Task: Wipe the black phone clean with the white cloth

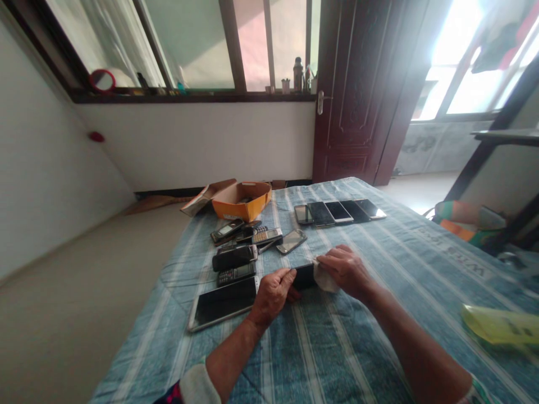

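Observation:
My left hand (273,293) grips one end of a dark smartphone (304,276), thumb on top, just above the striped cloth. At the phone's other end, my right hand (343,269) pinches a white cloth or tissue (325,279) against it. Left of my left hand lies a tablet (225,303) with a dark screen and pale frame. Beyond it are several old keypad phones (236,274) in a loose pile, with a worn grey smartphone (292,241) beside them. Farther back, several smartphones (339,211) lie side by side in a row.
An open orange cardboard box (242,210) stands at the far left edge, its lid (206,196) leaning beside it. A yellow packet (501,325) lies at right on the blue striped cloth (379,342). A dark red door (353,84) and a window ledge are behind.

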`<state>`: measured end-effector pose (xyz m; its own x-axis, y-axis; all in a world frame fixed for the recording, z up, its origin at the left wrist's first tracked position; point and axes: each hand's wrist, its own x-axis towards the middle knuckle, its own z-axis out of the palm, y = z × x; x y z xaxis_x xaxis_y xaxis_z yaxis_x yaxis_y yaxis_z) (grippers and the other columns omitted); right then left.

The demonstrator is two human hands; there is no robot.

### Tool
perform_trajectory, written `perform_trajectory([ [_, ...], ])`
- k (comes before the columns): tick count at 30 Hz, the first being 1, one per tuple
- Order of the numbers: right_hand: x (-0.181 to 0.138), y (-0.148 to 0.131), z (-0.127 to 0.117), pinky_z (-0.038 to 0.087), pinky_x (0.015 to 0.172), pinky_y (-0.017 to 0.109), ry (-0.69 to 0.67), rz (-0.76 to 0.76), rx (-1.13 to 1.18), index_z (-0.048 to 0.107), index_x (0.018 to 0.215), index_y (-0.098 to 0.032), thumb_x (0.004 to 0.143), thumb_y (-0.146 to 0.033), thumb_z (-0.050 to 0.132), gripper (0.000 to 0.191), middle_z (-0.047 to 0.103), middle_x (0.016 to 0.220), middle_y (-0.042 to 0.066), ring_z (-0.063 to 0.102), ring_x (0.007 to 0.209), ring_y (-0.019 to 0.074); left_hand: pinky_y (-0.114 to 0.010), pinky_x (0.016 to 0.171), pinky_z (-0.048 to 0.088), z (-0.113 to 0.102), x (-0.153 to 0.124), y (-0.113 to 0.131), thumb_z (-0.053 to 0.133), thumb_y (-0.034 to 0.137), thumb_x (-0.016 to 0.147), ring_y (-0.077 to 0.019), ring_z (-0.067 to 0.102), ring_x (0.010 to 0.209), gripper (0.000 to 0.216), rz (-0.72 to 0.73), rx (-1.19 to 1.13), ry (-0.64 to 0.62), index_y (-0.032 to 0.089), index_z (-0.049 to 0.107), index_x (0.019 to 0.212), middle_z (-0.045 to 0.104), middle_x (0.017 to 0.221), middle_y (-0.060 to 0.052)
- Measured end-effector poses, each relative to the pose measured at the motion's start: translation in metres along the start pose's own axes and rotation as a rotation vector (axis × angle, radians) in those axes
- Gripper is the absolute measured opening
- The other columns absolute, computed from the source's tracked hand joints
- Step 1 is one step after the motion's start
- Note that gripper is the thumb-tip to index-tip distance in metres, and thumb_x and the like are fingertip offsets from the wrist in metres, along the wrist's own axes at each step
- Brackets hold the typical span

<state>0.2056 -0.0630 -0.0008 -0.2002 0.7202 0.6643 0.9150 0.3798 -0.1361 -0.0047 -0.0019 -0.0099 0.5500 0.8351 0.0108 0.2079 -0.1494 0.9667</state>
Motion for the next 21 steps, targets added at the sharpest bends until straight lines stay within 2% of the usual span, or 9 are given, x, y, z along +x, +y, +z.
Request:
perform_trajectory([
  [5,0.007,-0.026,0.01,0.037,0.073,0.03,0.019,-0.051,-0.029,0.07,0.091,-0.02,0.096,-0.022,0.045,0.026,0.06,0.068,0.002,0.05,0.064,0.0144,-0.028,0.05,0.05,0.0,-0.002,0.005,0.053,0.055,0.081,-0.0204,0.064,0.05,0.039,0.014,0.007,0.009,0.018,0.066,0.081,0.066,0.053,0.0],
  [7,0.007,-0.025,0.01,0.037,0.079,0.032,0.024,-0.061,-0.02,0.069,0.092,-0.02,0.096,-0.022,0.045,0.025,0.061,0.069,0.002,0.051,0.064,0.0139,-0.028,0.05,0.05,-0.001,-0.002,0.005,0.053,0.054,0.081,-0.0203,0.064,0.05,0.038,0.013,0.003,0.005,0.018,0.066,0.081,0.067,0.053,0.0],
  [10,0.002,-0.007,0.004,0.037,0.086,0.035,-0.011,-0.033,0.024,0.07,0.094,-0.021,0.095,-0.023,0.047,0.022,0.062,0.07,0.001,0.054,0.065,0.0129,-0.027,0.046,0.048,-0.001,-0.002,0.004,0.053,0.055,0.081,-0.0193,0.063,0.046,0.039,0.0,-0.006,0.011,0.018,0.065,0.079,0.066,0.05,0.0],
  [16,-0.012,0.028,-0.008,0.042,0.062,0.025,-0.108,0.171,0.211,0.071,0.099,-0.023,0.094,-0.03,0.049,0.024,0.062,0.071,0.001,0.058,0.067,0.0138,-0.024,0.042,0.047,-0.001,0.0,0.001,0.055,0.059,0.078,-0.0168,0.06,0.041,0.042,-0.045,-0.081,0.071,0.017,0.06,0.074,0.066,0.047,-0.002],
  [18,-0.014,0.029,-0.007,0.042,0.059,0.023,-0.111,0.215,0.249,0.071,0.101,-0.023,0.094,-0.03,0.048,0.025,0.062,0.071,0.0,0.058,0.065,0.0128,-0.023,0.042,0.047,-0.001,0.0,0.001,0.055,0.059,0.078,-0.0164,0.06,0.041,0.043,-0.045,-0.093,0.086,0.017,0.059,0.073,0.065,0.046,-0.002],
  [21,-0.011,0.021,-0.003,0.042,0.062,0.025,-0.044,0.187,0.121,0.071,0.098,-0.021,0.095,-0.028,0.047,0.026,0.062,0.074,0.003,0.058,0.068,0.0147,-0.023,0.042,0.046,0.0,-0.001,0.002,0.055,0.058,0.078,-0.0162,0.061,0.041,0.041,-0.033,-0.077,0.107,0.017,0.059,0.072,0.065,0.047,-0.001],
])
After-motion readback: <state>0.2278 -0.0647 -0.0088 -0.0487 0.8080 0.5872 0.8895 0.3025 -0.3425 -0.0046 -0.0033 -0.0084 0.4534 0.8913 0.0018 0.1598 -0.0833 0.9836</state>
